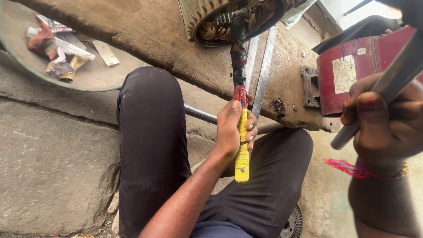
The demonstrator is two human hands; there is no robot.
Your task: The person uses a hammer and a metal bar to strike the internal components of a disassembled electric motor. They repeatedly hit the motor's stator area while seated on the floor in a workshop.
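On the far left a round green pan [17, 66] sits on the stone floor [53, 167] with scraps of paper and foil [57, 48] in it, well away from both hands. Next come the person's two knees in dark trousers [152, 132], spread apart. Between the knees is the left hand [235, 128]. It is shut tight around a long taped tool [240, 105]. The hand holds the yellow part near the bottom end; above the fingers the tape turns red, then black and dirty. The tool stands almost straight up and down in the picture, so its long line runs away from the body. Its top end points into a round motor part [233, 20] with copper wire inside, which lies on a worn wooden board [145, 31] right ahead of the person. The tip seems to touch the wire, but it is dark there and hard to be sure. Two flat metal strips [264, 66] lie beside the tool on the board. To the right stands a dark red drum [348, 79]. The right hand [387, 119] is closed around a grey metal bar [383, 92], held up high and slanted, near the camera. The left hand is the one nearer the motor part; the right hand is off to the side and apart from it.
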